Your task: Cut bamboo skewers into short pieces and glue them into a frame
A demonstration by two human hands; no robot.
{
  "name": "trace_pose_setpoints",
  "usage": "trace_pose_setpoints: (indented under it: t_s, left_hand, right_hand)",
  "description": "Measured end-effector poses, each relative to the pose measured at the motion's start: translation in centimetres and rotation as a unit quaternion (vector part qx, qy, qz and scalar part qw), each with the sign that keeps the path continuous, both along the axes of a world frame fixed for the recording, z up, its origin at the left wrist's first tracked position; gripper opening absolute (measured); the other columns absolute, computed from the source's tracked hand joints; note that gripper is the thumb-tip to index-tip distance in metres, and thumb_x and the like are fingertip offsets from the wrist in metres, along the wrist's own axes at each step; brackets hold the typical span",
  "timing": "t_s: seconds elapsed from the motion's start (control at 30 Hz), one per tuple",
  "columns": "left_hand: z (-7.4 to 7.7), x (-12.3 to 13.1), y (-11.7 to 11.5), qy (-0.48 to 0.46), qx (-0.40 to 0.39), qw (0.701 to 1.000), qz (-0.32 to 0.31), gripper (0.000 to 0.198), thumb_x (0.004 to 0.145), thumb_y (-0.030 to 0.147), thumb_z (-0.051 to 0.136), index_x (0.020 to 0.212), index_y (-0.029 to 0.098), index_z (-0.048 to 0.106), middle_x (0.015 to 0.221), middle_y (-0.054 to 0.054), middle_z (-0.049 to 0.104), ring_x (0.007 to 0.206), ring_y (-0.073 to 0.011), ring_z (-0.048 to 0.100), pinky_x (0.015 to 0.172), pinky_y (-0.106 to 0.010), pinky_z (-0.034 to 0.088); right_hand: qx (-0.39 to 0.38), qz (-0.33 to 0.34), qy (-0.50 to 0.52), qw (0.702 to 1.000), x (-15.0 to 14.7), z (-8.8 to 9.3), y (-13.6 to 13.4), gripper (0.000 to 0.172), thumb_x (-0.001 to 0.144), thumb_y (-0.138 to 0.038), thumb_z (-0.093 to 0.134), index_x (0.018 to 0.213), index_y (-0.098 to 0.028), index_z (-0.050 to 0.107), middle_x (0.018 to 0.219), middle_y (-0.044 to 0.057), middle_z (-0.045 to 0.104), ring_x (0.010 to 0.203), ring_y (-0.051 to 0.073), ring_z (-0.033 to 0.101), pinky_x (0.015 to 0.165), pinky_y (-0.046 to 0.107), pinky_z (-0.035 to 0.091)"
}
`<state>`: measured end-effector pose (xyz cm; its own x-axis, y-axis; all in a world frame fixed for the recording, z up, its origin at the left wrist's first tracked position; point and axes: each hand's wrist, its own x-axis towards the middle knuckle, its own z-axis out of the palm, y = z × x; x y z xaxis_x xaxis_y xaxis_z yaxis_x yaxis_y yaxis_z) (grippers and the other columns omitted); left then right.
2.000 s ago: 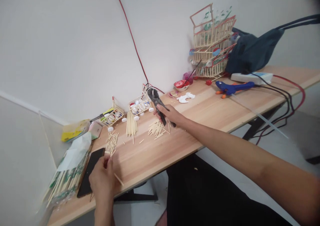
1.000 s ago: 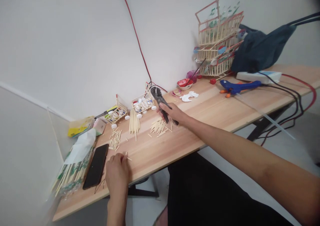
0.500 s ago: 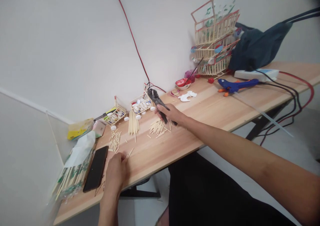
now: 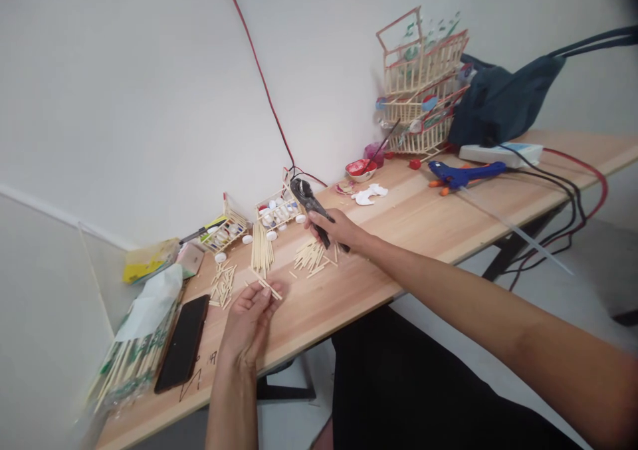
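Between the fingertips of my left hand (image 4: 254,317) are short pale wooden sticks (image 4: 266,284), raised just over the table's front part. My right hand (image 4: 336,230) grips black-handled cutting pliers (image 4: 312,204), jaws pointing up and to the left. Under the pliers lies a loose pile of short cut sticks (image 4: 310,256). A bundle of longer sticks (image 4: 262,247) is just beyond my left hand, and another pile of short pieces (image 4: 222,284) is to its left.
A black phone (image 4: 183,343) and packaged sticks (image 4: 134,350) lie at left. Small stick carts (image 4: 225,230) with bottle caps stand by the wall. Stacked stick baskets (image 4: 423,98), a blue glue gun (image 4: 463,174) with cables, and a red paint bowl (image 4: 361,169) are at right.
My left hand has lifted from the tabletop and moved right and forward, turning its palm up with the sticks pinched. My right hand keeps the pliers in nearly the same place.
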<state>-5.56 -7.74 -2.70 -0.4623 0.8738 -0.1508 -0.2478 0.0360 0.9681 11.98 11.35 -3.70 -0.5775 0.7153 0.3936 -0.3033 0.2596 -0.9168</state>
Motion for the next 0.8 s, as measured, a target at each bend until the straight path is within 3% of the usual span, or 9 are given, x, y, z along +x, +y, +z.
trace_pose_setpoints:
  t_s: [0.2,0.33,0.5,0.63,0.8]
  left_hand:
    - [-1.6,-0.3,-0.1,0.136,0.009,0.990,0.028,0.028,0.063,0.031,0.079,0.082,0.015,0.066,0.088,-0.008,0.074,0.089,-0.0193,0.067,0.089,-0.033,0.047]
    - [-2.7,-0.4,-0.3,0.272,-0.011,0.961,0.044,0.025,0.069,0.033,0.073,0.084,0.014,0.069,0.093,-0.007,0.073,0.087,-0.0190,0.065,0.084,-0.030,0.046]
    - [-2.6,0.3,-0.4,0.383,-0.043,0.921,0.048,0.024,0.074,0.037,0.066,0.083,0.015,0.070,0.084,-0.004,0.072,0.080,-0.0184,0.063,0.076,-0.027,0.045]
    - [-2.6,0.4,-0.4,0.381,-0.039,0.922,0.052,0.021,0.074,0.036,0.067,0.083,0.016,0.070,0.086,-0.004,0.072,0.082,-0.0187,0.063,0.076,-0.027,0.045]
    - [-2.5,0.8,0.4,0.232,0.016,0.972,0.023,0.020,0.068,0.032,0.074,0.079,0.015,0.070,0.082,-0.005,0.072,0.073,-0.0154,0.062,0.071,-0.025,0.046]
  right_hand:
    - [0.014,-0.011,-0.002,1.000,0.0,0.0,0.0,0.049,0.086,-0.060,0.046,0.085,-0.014,0.063,0.061,0.000,0.056,0.049,0.009,0.051,0.046,0.020,0.042]
    - [0.009,-0.014,-0.007,1.000,-0.1,0.0,0.1,0.050,0.085,-0.061,0.047,0.084,-0.014,0.063,0.061,0.000,0.056,0.049,0.009,0.052,0.045,0.020,0.042]
    - [0.014,-0.013,-0.004,1.000,0.0,-0.1,0.1,0.049,0.086,-0.060,0.046,0.085,-0.014,0.063,0.061,0.000,0.056,0.049,0.009,0.052,0.045,0.021,0.043]
    - [0.022,-0.020,-0.018,0.999,0.0,-0.1,0.2,0.048,0.086,-0.058,0.046,0.086,-0.013,0.063,0.062,0.000,0.056,0.050,0.009,0.052,0.046,0.020,0.043]
    - [0.019,-0.012,-0.036,0.999,-0.2,0.2,-0.3,0.040,0.085,-0.052,0.051,0.085,-0.013,0.062,0.060,-0.001,0.055,0.049,0.009,0.051,0.047,0.020,0.043]
